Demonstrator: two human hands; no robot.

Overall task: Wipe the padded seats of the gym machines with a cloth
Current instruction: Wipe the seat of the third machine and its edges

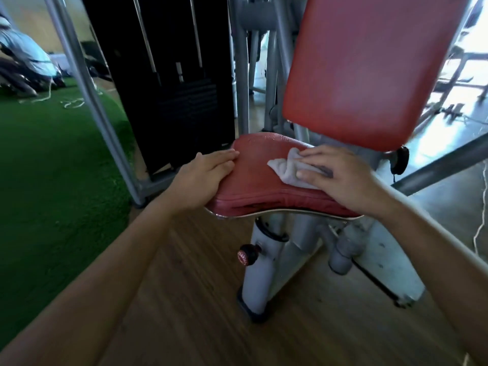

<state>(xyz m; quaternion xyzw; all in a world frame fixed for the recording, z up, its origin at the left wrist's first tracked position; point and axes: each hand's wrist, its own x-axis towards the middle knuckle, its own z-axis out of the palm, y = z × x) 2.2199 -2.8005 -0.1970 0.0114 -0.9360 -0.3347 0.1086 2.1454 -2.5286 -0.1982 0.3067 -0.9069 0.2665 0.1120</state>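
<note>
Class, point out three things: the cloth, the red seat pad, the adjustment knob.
cloth (284,169), head view, bunched middle.
red seat pad (253,179), head view, bare top surface.
adjustment knob (244,257), head view, red-marked face.

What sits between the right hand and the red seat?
A crumpled pale cloth, pressed onto the seat by the right hand; head view.

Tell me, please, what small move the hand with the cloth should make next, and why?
Probably the right hand should sweep the cloth leftward across the seat. The cloth lies pressed on the seat's right half, bare red padding lies left of it, and the left hand rests flat on the left edge.
</note>
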